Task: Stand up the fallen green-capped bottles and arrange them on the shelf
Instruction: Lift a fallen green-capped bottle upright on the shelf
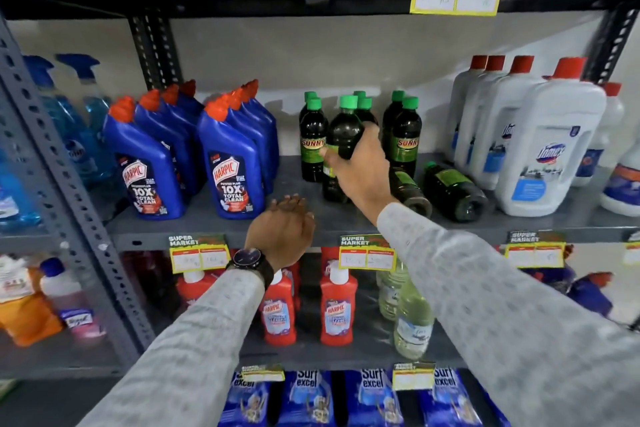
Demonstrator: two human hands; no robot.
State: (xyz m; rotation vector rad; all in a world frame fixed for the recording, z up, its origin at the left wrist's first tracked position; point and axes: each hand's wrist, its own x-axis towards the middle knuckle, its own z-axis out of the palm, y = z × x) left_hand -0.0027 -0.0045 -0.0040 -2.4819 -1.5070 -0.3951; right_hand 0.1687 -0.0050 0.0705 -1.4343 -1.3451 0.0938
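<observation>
Upright green-capped bottle (pixel 343 136) within right-hand fingers (pixel 363 136)

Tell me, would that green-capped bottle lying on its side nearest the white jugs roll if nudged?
Probably: the fallen bottle looks round-bodied and lies on a flat shelf. It seems full of dark liquid, so likely heavy for its size. The white jug beside it would likely stop it rolling right.

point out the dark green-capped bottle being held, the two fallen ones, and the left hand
held dark green-capped bottle (pixel 341 130), head view, upper body
fallen dark bottles (pixel 453 193), head view, right one's side
left hand (pixel 282 234), head view, back of hand
</observation>
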